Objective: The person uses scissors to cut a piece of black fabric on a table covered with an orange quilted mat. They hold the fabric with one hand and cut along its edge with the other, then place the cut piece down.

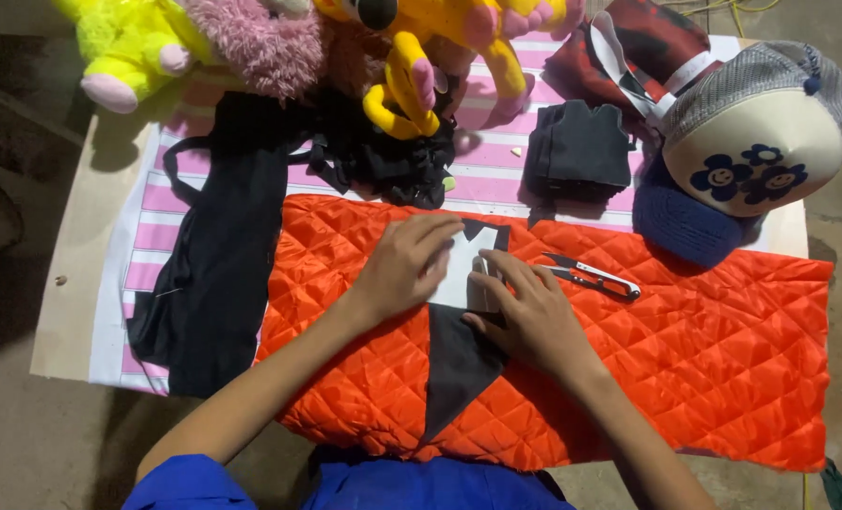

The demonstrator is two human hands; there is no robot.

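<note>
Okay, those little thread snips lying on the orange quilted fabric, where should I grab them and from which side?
Grip the thread snips around the pale handle end, which points to the right, toward the open orange quilted fabric. Come down from above on that right side: the dark pointed blades face left, close to the right hand, and the snips lie flat, so pinching across the handle probably keeps fingers clear of the tips.

A yellow plush toy (124, 42) lay at the table's far left corner, with a pink fluffy toy (261, 42) just beside it and a yellow-and-pink plush toy (440, 47) next along. A folded black cloth (577, 151) rested on the pink-striped sheet (496, 170). A cream cap with blue flowers (756, 142) sat at far right, over a blue knitted piece (681, 222). A long black cloth (218, 274) hung off the left.
</note>
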